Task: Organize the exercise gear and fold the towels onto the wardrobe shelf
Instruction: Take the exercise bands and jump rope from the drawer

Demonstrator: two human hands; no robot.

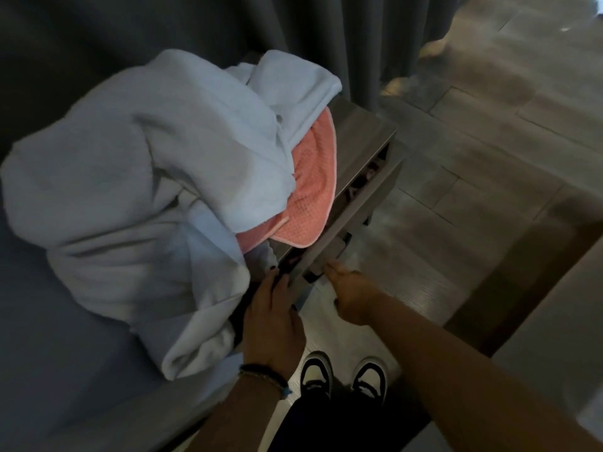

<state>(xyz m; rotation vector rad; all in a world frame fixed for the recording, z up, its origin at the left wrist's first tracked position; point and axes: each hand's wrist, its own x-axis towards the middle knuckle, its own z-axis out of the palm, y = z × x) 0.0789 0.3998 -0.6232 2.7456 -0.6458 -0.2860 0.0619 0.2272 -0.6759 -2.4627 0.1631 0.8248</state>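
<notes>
A big heap of pale blue towels [146, 190] is filling the left and centre of the frame, lying crumpled and unfolded across the top of a low grey wooden cabinet [362, 138] and spilling onto a grey bed [49, 353] in the lower left. A pink waffle-textured towel [310, 190] with a lighter trimmed edge is poking out from under the blue ones, its rounded corner hanging over the cabinet's top toward the centre of the frame.

The cabinet's drawer [368, 187] is sitting partly open just right of the pink towel, with dark and pinkish items showing blurred inside; what they are cannot be told.

The left hand [270, 318], lower centre, is resting with fingers mostly straight against the near end of the drawer, beside the hanging edge of the blue towels. A dark beaded bracelet [261, 375] is circling that wrist. The right hand [352, 295] is reaching in from the lower right, its fingers extended to the drawer front at a pale handle [326, 259]; whether they are curling around it is too blurred to tell.

Grey curtains [342, 37] are hanging across the top of the frame. A grey wood-plank floor [489, 141] is stretching over the right side. Two black-and-white sneakers [342, 376] are standing at the bottom centre. No writing is readable.
</notes>
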